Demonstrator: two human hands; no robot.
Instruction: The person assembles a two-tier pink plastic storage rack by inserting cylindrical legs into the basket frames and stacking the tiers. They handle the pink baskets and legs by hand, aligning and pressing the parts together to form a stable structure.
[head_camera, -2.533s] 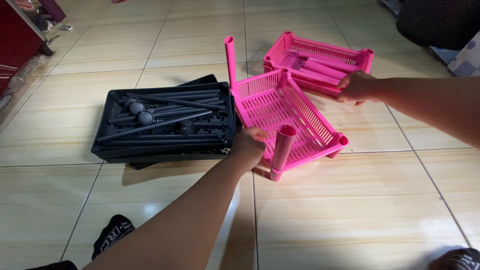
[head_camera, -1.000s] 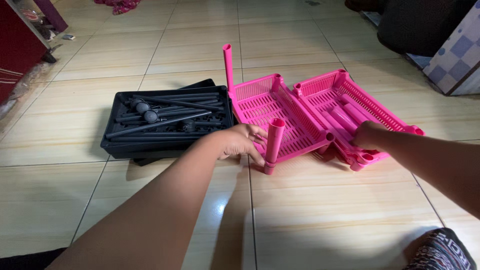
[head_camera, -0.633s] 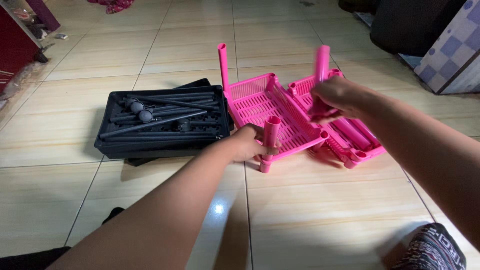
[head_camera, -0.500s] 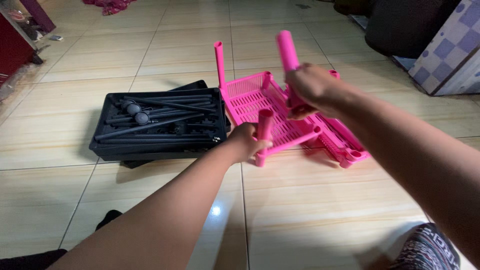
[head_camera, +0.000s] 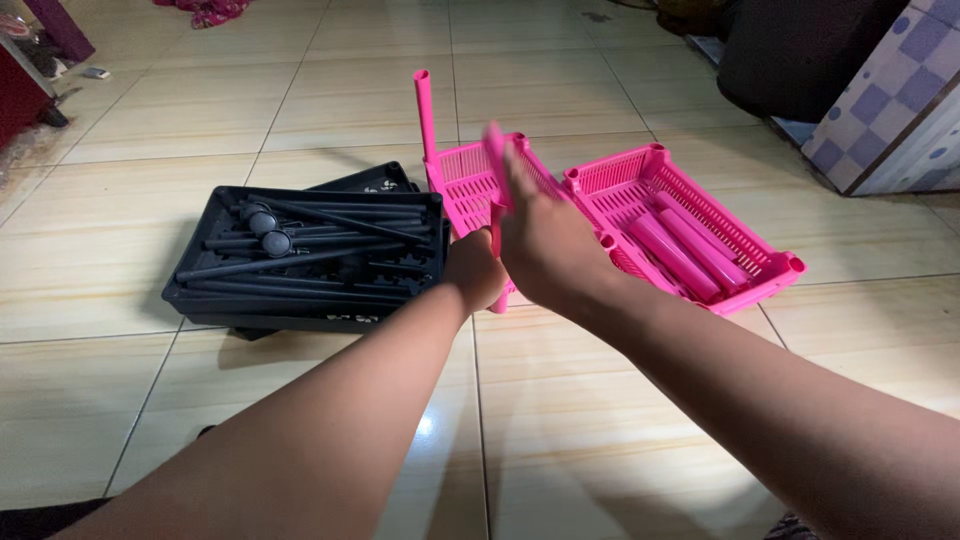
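The left hand (head_camera: 475, 270) is closed around a short pink plastic tube (head_camera: 496, 262) that stands upright at the near corner of the pink plastic slotted basket (head_camera: 462, 185). The right hand (head_camera: 545, 245) is flat and open right over the tube top, fingers pointing away. A black plastic tray of rods (head_camera: 300, 250) lies on the floor left of both hands.

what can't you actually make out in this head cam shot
- Right hand: blurred, so whether it grips a pink tube cannot be told.
- Near pink basket: its front half is hidden behind both hands.
- Left hand: its fingers are hidden by the right hand, so its grip is unclear.
- Black tray: its small parts, beyond rods and round pieces, are too dark to tell.
- Far pink basket: nothing hides it.
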